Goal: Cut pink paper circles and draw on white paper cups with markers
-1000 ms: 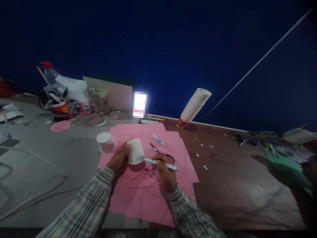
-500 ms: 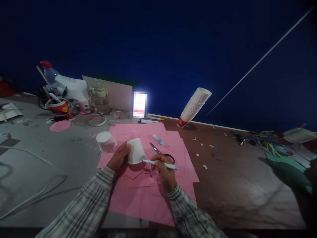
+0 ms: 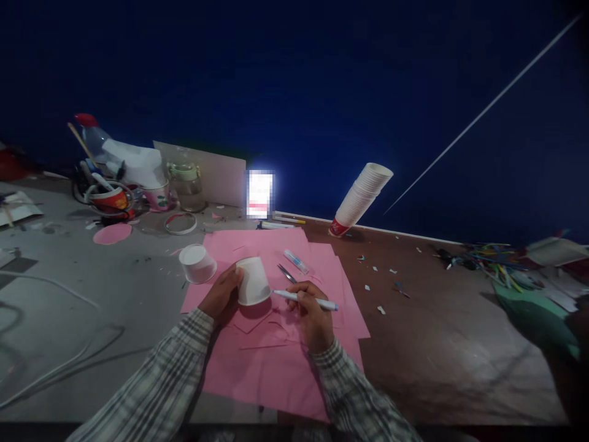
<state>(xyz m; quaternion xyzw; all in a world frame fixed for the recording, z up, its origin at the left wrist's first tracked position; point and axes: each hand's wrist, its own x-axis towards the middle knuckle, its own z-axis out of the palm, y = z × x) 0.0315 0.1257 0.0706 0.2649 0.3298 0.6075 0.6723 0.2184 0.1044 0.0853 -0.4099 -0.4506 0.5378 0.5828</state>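
My left hand grips a white paper cup by its side, holding it tilted above the pink paper. In my right hand is a white marker, its tip pointing left, just short of the cup's lower right rim. Scissors lie behind my right hand, which covers their handles. Close to them rests a clear cap or tube with blue marks. A second white paper cup stands upside down to the left of my left hand.
A leaning stack of paper cups stands at the back. Back left are a red cup of pens, a jar and a tape ring. Paper scraps dot the brown tabletop; wires lie far right.
My right hand has drawn the marker a little to the right, so its tip has come away from the cup's rim. My left hand and the cup are almost unmoved.
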